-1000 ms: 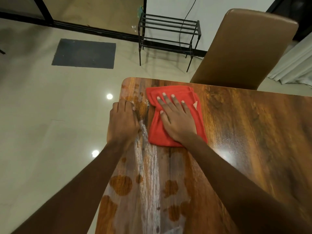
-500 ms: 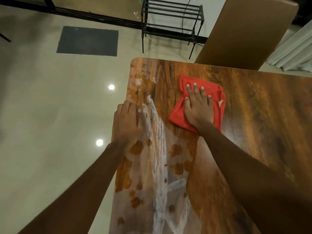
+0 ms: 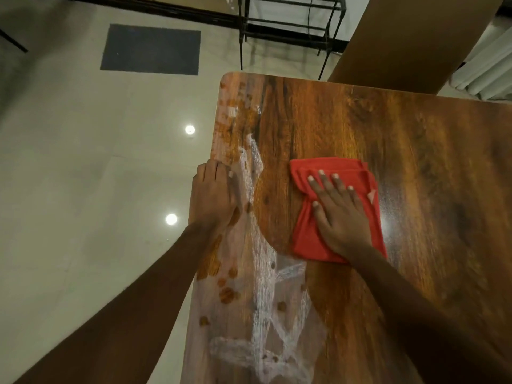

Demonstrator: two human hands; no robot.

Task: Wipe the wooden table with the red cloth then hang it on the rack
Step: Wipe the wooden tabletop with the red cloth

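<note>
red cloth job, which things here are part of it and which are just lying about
Part of the job: red cloth under the right hand; wooden table; left hand on its edge; black rack.

Just there: brown chair; dark floor mat; white curtain.

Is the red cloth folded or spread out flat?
Folded: the red cloth shows stacked layered edges at its far end, under the flat right hand.
</note>
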